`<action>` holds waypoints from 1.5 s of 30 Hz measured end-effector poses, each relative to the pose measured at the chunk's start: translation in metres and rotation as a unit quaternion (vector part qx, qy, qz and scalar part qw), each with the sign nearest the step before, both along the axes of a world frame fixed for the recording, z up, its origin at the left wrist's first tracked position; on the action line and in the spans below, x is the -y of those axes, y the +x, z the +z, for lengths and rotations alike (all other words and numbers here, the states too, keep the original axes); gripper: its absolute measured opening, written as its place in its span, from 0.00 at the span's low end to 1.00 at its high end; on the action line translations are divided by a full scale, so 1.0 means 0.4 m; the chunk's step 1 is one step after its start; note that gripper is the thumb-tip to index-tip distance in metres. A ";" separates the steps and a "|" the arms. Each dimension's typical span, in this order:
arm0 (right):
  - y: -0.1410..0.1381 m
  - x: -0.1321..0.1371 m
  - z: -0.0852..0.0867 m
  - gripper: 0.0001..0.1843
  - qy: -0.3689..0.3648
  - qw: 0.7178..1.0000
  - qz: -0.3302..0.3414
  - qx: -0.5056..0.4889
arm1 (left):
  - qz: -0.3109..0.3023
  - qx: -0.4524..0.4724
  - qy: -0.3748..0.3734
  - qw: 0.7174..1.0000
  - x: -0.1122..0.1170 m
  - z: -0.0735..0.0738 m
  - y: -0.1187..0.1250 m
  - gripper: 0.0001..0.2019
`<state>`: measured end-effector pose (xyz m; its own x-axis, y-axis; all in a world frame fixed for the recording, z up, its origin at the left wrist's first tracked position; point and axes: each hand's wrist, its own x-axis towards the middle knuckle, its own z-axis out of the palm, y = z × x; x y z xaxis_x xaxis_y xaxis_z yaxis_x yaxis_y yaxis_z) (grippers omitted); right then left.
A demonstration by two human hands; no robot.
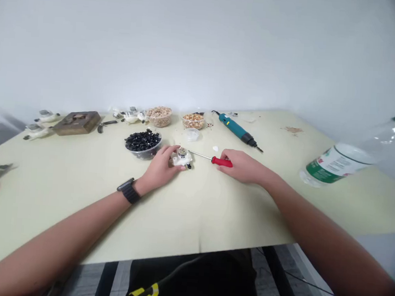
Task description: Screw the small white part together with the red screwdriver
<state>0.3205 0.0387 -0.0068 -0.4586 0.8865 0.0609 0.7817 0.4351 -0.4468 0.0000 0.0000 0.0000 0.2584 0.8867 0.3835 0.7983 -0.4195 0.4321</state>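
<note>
My left hand [163,166] grips a small white plastic part [182,159] from its left side, thumb in front and fingers behind. A round metallic piece [182,152] sits on top of that part, and a small black bit shows at its lower right. In my right hand [242,166] is a screwdriver with a red handle [222,162]. Its thin shaft [200,155] points left, and the tip is at or close to the round piece; contact cannot be made out. Just behind my left hand stands a clear bowl of black pieces [143,143].
Two bowls of small fittings [159,116] and brass-coloured pieces [193,120] stand at the back. A teal electric screwdriver [235,127] lies behind my right hand. A wooden block [77,123] and similar white parts [134,115] are to the left. A large bottle [340,161] leans at right.
</note>
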 end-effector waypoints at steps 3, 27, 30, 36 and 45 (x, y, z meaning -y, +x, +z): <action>-0.003 0.001 0.000 0.16 0.015 1.000 0.006 0.003 | 0.013 -0.003 0.003 1.000 0.006 0.002 0.006 0.31; -0.136 0.105 0.009 0.31 -0.227 0.872 0.036 -0.431 | -0.112 0.078 0.005 0.991 0.109 0.025 0.123 0.23; -0.140 0.104 0.005 0.30 -0.221 0.865 0.034 -0.449 | -0.117 0.100 -0.009 0.988 0.117 0.028 0.131 0.24; -0.144 0.109 0.013 0.29 -0.203 0.834 -0.005 -0.513 | -0.062 0.301 -0.088 0.947 0.114 -0.001 0.141 0.45; -0.160 0.136 0.023 0.34 -0.186 0.818 -0.008 -0.544 | -0.187 0.375 -0.212 0.883 0.129 0.004 0.155 0.36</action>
